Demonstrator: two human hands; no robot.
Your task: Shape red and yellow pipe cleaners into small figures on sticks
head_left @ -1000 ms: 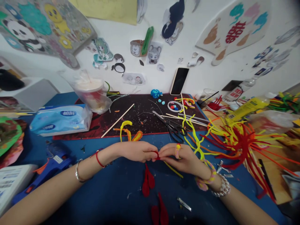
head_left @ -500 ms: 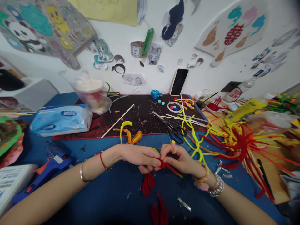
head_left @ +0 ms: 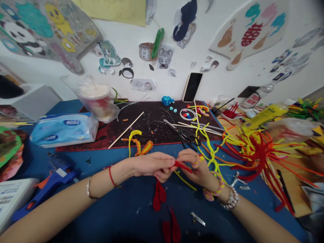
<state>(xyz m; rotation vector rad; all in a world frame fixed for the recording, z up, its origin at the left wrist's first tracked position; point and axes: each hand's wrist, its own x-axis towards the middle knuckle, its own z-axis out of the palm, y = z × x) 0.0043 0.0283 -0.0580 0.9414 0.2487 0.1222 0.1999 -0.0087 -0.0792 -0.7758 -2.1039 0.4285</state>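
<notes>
My left hand and my right hand meet in front of me above the blue tabletop. Both pinch a short red pipe cleaner, whose far end is hidden in my left fingers. A yellow pipe cleaner runs below my right hand. My right hand wears a pipe-cleaner ring and a twisted pipe-cleaner wristband. Red looped pipe-cleaner shapes lie on the tabletop just below my hands, with a metal hair clip nearer me.
Black-handled scissors, wooden sticks and yellow and orange pipe-cleaner pieces lie on a dark mat ahead. A large pipe-cleaner bundle spreads to the right. A blue glue gun lies left, beside a tissue pack.
My hands have drawn slightly apart, and my right hand has turned and risen a little. More of the red pipe cleaner now shows between my fingers.
</notes>
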